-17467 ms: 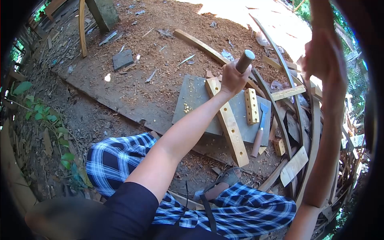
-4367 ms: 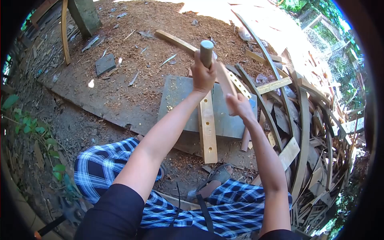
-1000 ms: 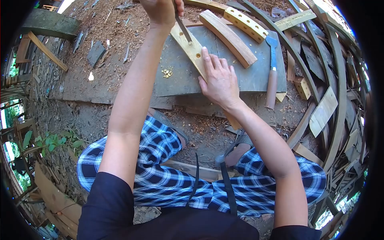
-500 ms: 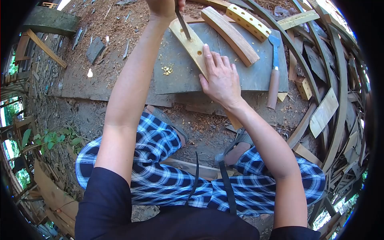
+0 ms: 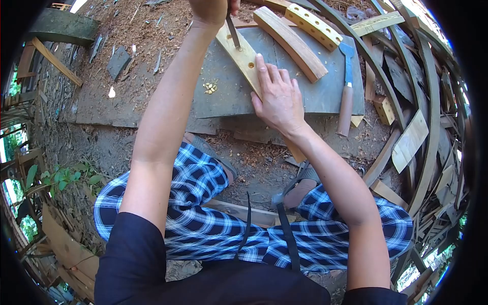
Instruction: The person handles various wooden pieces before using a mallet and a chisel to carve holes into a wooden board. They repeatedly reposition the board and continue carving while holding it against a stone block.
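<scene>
Chips (image 5: 210,87) of pale wood lay in a small heap on the left part of the grey slab (image 5: 325,96), as they had half a second earlier. The holed strip (image 5: 243,60) ran slantwise across the slab, its near end showing past the slab's near edge, under the right wrist.

The right hand (image 5: 280,99) had changed most. About four seconds before, it had gripped the plain billet (image 5: 291,44) above the slab; now it lay palm down on the strip toward the slab's near edge, its fingers straight and slightly apart, the thumb spread to the strip's left side. The billet had come to rest on the slab, to the right of the strip and apart from it.

The left hand (image 5: 211,9) was above the slab's far left corner, cut off by the top of the view. The little that showed of its fingers curled around the metal tool (image 5: 233,34); the others were out of sight. Four seconds before, that hand had shown whole, with a round butt above the fist; now only the leaning shaft was visible. Its tip came down to a hole in the strip, over the slab's far left part, much as half a second ago; whether it had entered could not be told.

The drilled block (image 5: 313,26) lay at the slab's far right edge, and the blue-bladed tool (image 5: 348,76) lay along the slab's right side, handle jutting past the near edge.
</scene>
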A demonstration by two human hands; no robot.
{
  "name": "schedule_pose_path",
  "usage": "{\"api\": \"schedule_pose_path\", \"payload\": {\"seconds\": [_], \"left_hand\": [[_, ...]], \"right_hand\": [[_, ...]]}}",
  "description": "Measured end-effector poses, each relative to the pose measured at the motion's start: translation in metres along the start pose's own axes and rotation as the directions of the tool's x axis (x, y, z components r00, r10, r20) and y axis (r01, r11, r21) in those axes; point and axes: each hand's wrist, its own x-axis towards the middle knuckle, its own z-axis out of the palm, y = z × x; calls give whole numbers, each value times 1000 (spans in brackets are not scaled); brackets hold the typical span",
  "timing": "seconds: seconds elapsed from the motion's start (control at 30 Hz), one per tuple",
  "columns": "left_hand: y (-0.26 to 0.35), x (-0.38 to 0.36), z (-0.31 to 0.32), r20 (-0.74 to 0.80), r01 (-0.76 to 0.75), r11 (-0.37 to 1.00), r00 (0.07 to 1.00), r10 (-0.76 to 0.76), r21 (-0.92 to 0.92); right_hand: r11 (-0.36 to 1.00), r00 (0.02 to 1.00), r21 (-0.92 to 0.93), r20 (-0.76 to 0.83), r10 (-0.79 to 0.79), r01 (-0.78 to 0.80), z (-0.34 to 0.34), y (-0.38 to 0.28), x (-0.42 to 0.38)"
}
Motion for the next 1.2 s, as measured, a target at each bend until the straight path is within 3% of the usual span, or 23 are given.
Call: {"api": "schedule_pose_path", "payload": {"seconds": [0.2,0.5,0.57,0.67,0.8,0.87,1.0,1.1,1.2], "left_hand": [[-4,0,1,15,-42,999,999,42,-1],[-2,4,2,-2,22,1000,1000,-22,18],[3,6,0,48,123,992,991,-122,-16],[-2,11,-3,74,142,986,988,-136,-87],[0,9,1,18,217,975,976,-217,-43],[-5,9,-2,75,109,994,991,-107,-13],[-8,4,3,33,74,997,997,-73,-23],[-10,1,7,72,-24,996,997,31,-88],[-13,-2,7,137,-23,997,990,34,-77]], "right_hand": [[1000,1000,-7,6,3,-3,0,0,0],[1000,1000,-3,-2,-1,1,0,0,0],[1000,1000,-2,0,0,0,-1,0,1],[1000,1000,6,-2,-4,4,1,1,1],[1000,1000,-3,-5,-3,3,0,0,1],[1000,1000,-3,-8,-1,1,1,1,1],[1000,1000,-10,-28,-5,4,2,1,1],[1000,1000,-2,-9,2,-2,0,0,1],[1000,1000,-3,-15,5,-5,0,-1,1]]}}
